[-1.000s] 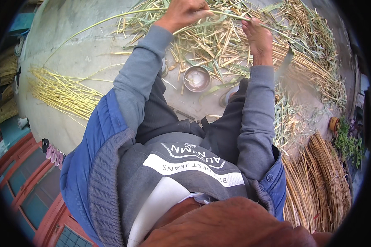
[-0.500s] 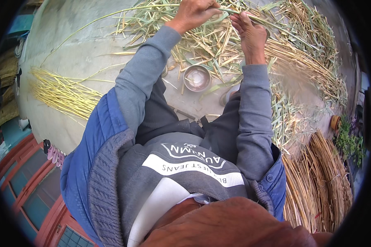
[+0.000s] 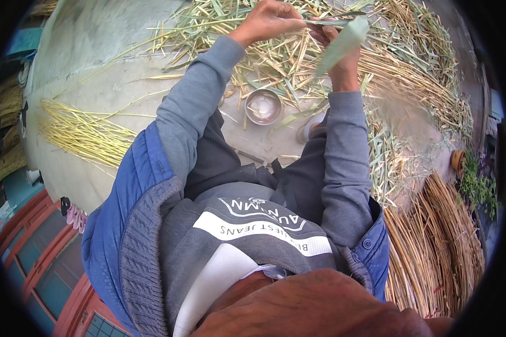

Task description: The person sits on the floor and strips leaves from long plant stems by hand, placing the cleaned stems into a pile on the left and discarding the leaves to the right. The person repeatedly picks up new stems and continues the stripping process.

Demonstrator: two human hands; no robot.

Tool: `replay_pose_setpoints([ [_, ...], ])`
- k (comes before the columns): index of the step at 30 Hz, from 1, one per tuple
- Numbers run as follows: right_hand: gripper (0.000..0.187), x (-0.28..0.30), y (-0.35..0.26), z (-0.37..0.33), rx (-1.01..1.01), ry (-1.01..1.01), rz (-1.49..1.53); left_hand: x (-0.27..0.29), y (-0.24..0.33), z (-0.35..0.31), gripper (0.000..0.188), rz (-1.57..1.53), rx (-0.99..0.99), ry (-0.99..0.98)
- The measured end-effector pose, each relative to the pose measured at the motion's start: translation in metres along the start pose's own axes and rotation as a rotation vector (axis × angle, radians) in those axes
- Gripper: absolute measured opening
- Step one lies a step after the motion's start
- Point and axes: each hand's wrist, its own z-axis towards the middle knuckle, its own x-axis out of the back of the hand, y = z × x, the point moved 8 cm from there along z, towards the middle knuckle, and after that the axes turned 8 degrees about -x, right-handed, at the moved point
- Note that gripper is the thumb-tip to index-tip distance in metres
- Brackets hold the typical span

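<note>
At the top of the head view, a long thin green reed stalk [image 3: 208, 23] stretches from far left up to my hands. My left hand [image 3: 271, 21] pinches it between thumb and curled fingers. Just to its right, my right hand [image 3: 346, 66] has its fingers closed at the same stalk. A broad green leaf [image 3: 347, 44] hangs off the stalk there, covering part of my right hand. Beneath both hands spreads a heap of cut leaves and straw-coloured stalk pieces [image 3: 287, 59].
A small metal bowl [image 3: 264, 121] with something pale inside stands between my feet. Peeled yellow-green stalks [image 3: 87, 135] lie at left on the concrete floor [image 3: 95, 67]. Dry stalk bundles [image 3: 433, 247] lie at right, near a potted plant [image 3: 478, 188]. A red-framed door [image 3: 45, 253] is at lower left.
The stalk has shifted rightward through my hands, and its left part is lower. A broad leaf now stands out in front of my right hand. My left hand is slightly further right.
</note>
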Motion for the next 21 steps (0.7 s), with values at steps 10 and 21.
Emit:
replay_pose_setpoints([
  [10,0.019,0.025,0.005,-0.002,-0.129,0.041,0.095,-0.004,-0.011,0.003,0.008,-0.184,-0.064,-0.045],
  [21,0.019,0.042,0.006,0.0,-0.132,0.071,0.106,0.116,-0.058,-0.006,0.02,-0.273,0.219,0.522],
])
